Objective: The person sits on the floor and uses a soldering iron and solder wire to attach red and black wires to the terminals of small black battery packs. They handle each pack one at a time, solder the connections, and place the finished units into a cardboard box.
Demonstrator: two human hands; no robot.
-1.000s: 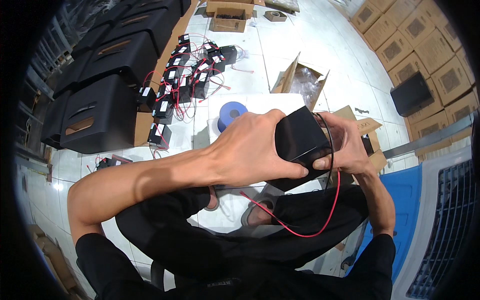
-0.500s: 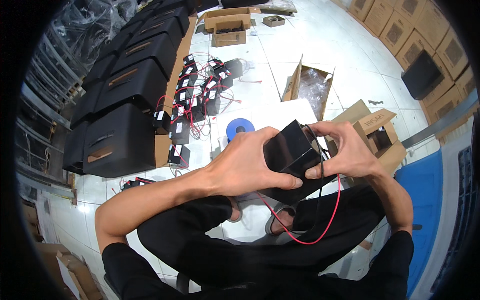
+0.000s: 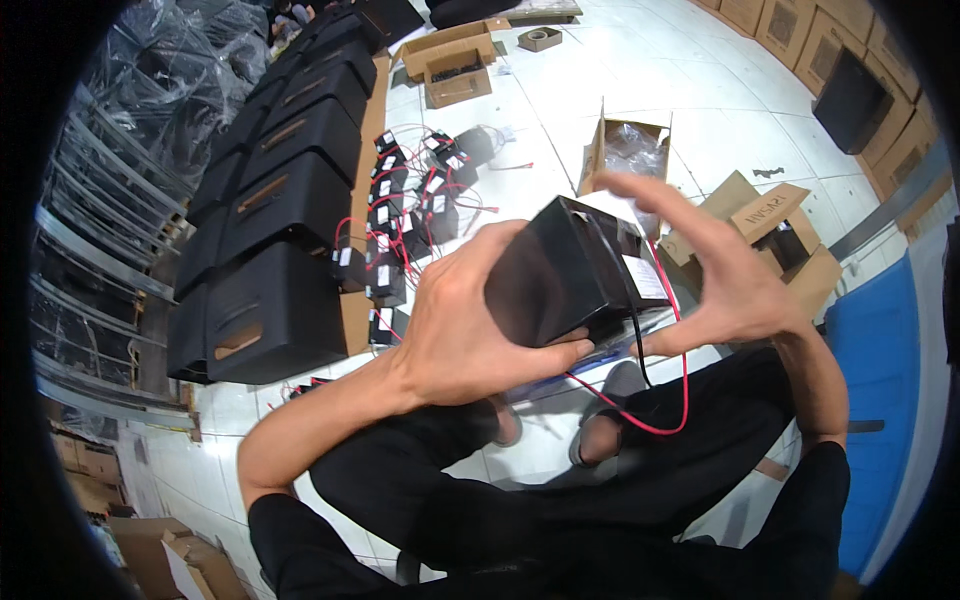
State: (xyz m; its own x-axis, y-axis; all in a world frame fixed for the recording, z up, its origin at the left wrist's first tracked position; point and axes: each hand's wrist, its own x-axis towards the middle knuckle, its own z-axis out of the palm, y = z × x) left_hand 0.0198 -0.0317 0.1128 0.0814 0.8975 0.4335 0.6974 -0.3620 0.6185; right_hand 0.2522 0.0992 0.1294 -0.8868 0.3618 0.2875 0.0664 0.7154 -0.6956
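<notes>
My left hand [image 3: 460, 330] grips a black rectangular battery [image 3: 540, 280] from its left, thumb along the lower edge. The battery is tilted and shows a white label [image 3: 645, 278] on its right side, with a black lead and a red wire [image 3: 650, 430] hanging in a loop. My right hand [image 3: 740, 290] is spread at the battery's right, index finger raised and slightly blurred, thumb near the lower corner; whether it touches cannot be told. The white surface beneath is mostly hidden.
Several wired black batteries [image 3: 410, 215] lie on the tiled floor beside a row of black plastic cases [image 3: 285, 300]. An open carton with plastic bags [image 3: 630, 150], another open carton [image 3: 800, 280], stacked cartons [image 3: 830, 60] and a blue panel [image 3: 870, 370] stand around.
My right hand has opened, its fingers lifting off the battery's top. The battery has moved up in view and turned, showing its label. The view has shifted, the cases appearing farther right.
</notes>
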